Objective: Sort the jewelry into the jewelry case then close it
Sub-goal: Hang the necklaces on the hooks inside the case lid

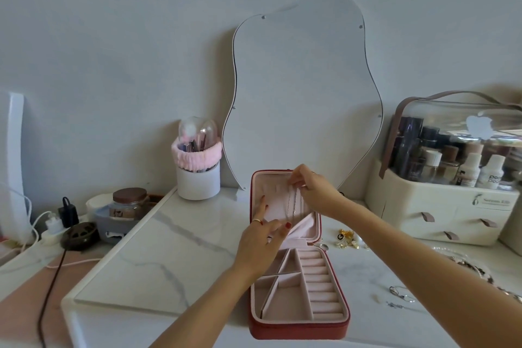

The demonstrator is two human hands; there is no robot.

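A red jewelry case [299, 329] with pink lining lies open on the marble top, its lid [271, 195] standing upright. A thin silver necklace [292, 203] hangs down the inside of the lid. My right hand [313, 188] pinches the necklace's top end at the lid's upper edge. My left hand [262, 240] rests at the lid's lower pocket, fingers spread on the lining, a ring on one finger. The base compartments [285, 305] and ring rolls [322, 285] look empty. Gold earrings [347, 239] and silver pieces [401, 295] lie loose to the right.
A wavy mirror [305, 87] leans on the wall behind the case. A white brush holder [198, 178] stands left of it. A cosmetics organiser [449, 192] sits at the right. A jar [130, 203], chargers and cables [56, 263] crowd the left side.
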